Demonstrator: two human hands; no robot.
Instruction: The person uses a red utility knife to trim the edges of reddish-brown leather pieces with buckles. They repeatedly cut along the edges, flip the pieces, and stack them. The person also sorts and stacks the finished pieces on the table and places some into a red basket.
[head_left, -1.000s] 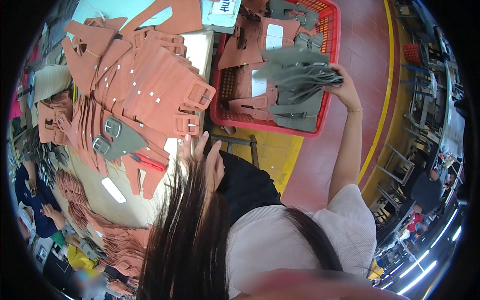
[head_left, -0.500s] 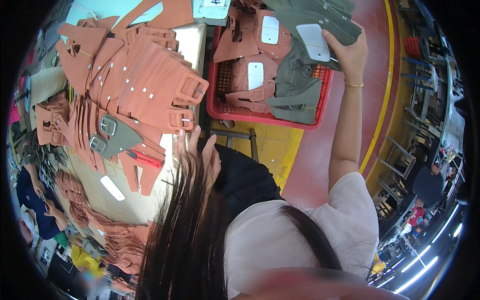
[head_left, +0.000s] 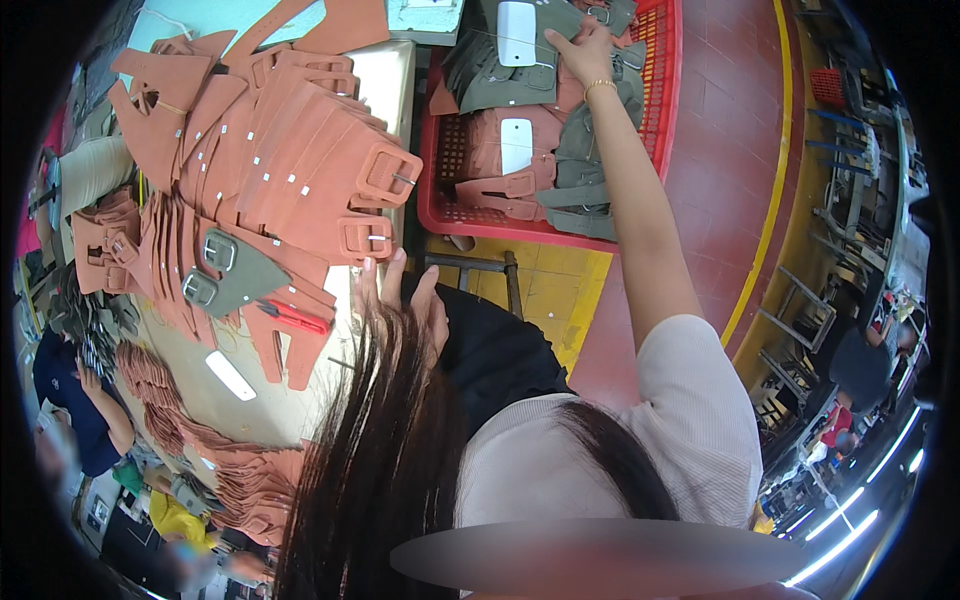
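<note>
My right hand [head_left: 587, 57] reaches into a red plastic basket [head_left: 520, 232], its thumb and fingers on the right end of a bundle of dark green strap pieces [head_left: 505, 92]. A white tag [head_left: 517, 35] lies on that bundle. Under and beside it sit salmon-coloured bundles [head_left: 500, 187] with buckles and another white tag [head_left: 516, 140], plus more dark green buckled pieces [head_left: 582, 150]. My left hand [head_left: 408, 300] rests at the table edge, fingers apart and holding nothing, close to a salmon buckle [head_left: 366, 237]. Hair partly covers this hand.
On the table [head_left: 180, 345] lie fanned salmon strap pieces [head_left: 290, 150], a dark green double-buckle piece [head_left: 235, 275], a red-handled cutter [head_left: 293, 316] and a white tag [head_left: 230, 375]. A dark stool frame [head_left: 512, 285] stands below the basket. Another person [head_left: 85, 400] works at far left.
My right hand has moved left and lowered the dark green bundle onto the salmon pieces in the basket. My left hand stays at the table edge.
</note>
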